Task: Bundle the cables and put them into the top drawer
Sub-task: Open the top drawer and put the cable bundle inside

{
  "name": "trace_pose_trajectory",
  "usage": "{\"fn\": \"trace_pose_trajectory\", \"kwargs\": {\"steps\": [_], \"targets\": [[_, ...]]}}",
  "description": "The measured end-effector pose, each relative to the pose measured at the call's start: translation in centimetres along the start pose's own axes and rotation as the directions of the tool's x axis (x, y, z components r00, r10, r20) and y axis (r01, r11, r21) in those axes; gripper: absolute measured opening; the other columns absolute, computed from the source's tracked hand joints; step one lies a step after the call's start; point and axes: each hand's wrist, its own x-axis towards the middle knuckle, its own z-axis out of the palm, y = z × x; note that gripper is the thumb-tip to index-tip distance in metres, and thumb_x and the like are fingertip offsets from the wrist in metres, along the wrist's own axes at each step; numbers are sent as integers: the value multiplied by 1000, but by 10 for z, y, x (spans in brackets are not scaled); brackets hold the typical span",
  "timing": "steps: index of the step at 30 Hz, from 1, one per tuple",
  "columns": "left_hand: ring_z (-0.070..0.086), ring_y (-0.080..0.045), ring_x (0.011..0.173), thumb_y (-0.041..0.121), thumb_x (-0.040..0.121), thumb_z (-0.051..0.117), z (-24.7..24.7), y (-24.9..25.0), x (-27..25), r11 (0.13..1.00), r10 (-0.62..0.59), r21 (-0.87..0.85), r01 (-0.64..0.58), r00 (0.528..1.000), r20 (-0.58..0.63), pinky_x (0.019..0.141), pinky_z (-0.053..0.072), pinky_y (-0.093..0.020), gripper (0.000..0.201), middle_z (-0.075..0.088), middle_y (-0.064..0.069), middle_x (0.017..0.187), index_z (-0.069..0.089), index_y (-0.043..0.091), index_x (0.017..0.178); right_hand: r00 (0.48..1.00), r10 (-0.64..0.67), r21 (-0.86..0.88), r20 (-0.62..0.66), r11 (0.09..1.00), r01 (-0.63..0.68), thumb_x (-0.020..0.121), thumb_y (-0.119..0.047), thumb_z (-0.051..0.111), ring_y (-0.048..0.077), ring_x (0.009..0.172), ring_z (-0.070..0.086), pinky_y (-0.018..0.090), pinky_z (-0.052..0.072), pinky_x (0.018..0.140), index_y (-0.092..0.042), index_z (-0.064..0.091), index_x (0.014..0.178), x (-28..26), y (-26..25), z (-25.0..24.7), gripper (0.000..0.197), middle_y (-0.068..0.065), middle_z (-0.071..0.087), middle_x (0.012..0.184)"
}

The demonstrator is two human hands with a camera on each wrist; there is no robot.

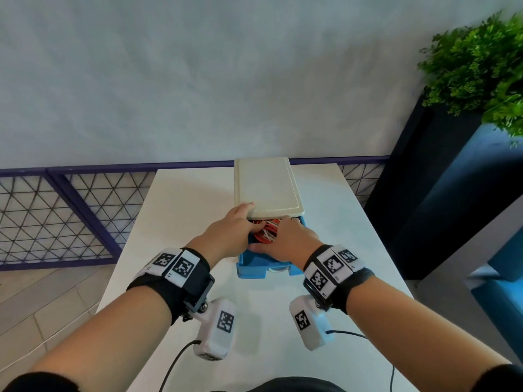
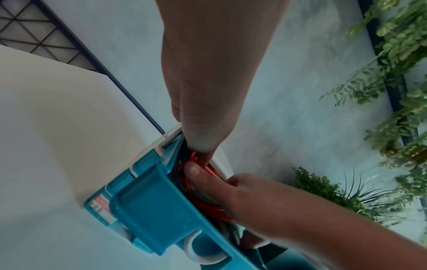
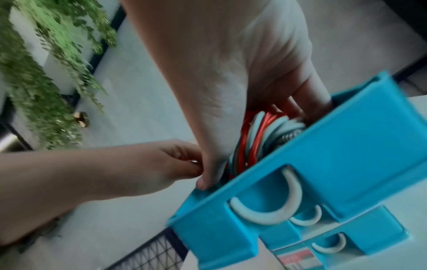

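Note:
A small drawer unit with a cream top (image 1: pixel 266 188) stands on the white table (image 1: pixel 181 210). Its blue top drawer (image 1: pixel 253 267) (image 3: pixel 342 146) is pulled out toward me. A coil of orange and white cables (image 1: pixel 266 232) (image 3: pixel 258 138) lies inside it. My right hand (image 1: pixel 283 227) (image 3: pixel 265 127) reaches into the drawer, thumb and fingers curled round the bundle. My left hand (image 1: pixel 253 217) (image 2: pixel 198 142) sits at the drawer's left corner. Its index finger lies straight on the cream top and its thumb touches the cables. Both hands hide much of the coil.
Lower blue drawers (image 3: pixel 346 243) with white handles are closed beneath the open one. A purple-framed mesh fence (image 1: pixel 65 216) runs behind and left of the table. A dark planter with green foliage (image 1: pixel 481 66) stands at the right, and a grey wall lies behind.

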Motion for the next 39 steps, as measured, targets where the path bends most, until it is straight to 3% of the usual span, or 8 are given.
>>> {"fn": "trace_pose_trajectory", "kwargs": {"steps": [5,10,13,15,18,24,31,39], "targets": [[23,-27,142,22,96,42,-5,1,6,985,100,139,-99,995,-3,110,33,-47,39,21,-5,156,52,27,132,977,-214,45,-27,976,215,84,-58,57,27,118,48,41,46,93,-18,31,140,-25,30,6,73,7,43,128],[51,-23,116,30,89,56,-11,3,9,985,161,66,-157,985,-55,95,45,-43,27,48,-2,127,57,20,115,912,-373,-227,-171,915,332,95,-36,52,24,109,46,34,48,72,-23,43,137,-29,37,5,45,4,44,120],[54,-22,111,43,84,62,-10,3,7,990,141,33,-139,988,-63,88,45,-36,46,48,-2,131,47,22,122,906,-396,-269,-147,898,349,96,-34,50,24,106,49,34,49,72,-20,48,132,-18,32,15,38,4,45,115],[45,-24,126,54,75,67,-10,5,4,993,119,22,-119,993,6,99,41,-36,82,33,-5,148,28,23,140,898,-416,-291,-144,885,363,96,-30,51,23,109,48,33,50,77,-19,50,132,-9,29,22,37,4,45,118],[-4,-18,148,63,60,74,-11,7,-1,986,86,124,-109,979,182,119,15,-40,126,-7,-3,161,-4,20,150,891,-443,-287,-99,870,400,98,-30,48,26,119,43,32,44,89,-17,50,136,3,20,24,40,8,45,124],[-28,-18,142,68,49,77,-3,3,2,960,34,259,-105,963,266,120,9,-47,141,-23,-2,158,-12,19,148,879,-476,61,14,878,475,93,-25,59,27,97,59,20,35,76,-16,66,122,15,25,-15,31,7,59,94],[-8,-19,147,64,44,81,-3,3,3,974,29,217,-71,982,189,117,21,-48,138,-7,3,159,1,23,150,908,-418,-224,-24,888,403,77,-47,71,25,136,28,47,29,108,-33,31,148,33,33,-32,83,3,29,150],[32,-19,126,54,55,82,-11,6,5,973,63,218,-70,997,40,94,46,-46,100,34,4,137,36,20,138,921,-383,-244,66,889,387,90,-43,59,26,135,31,45,36,107,-28,38,145,44,21,-32,61,4,39,146]]}}
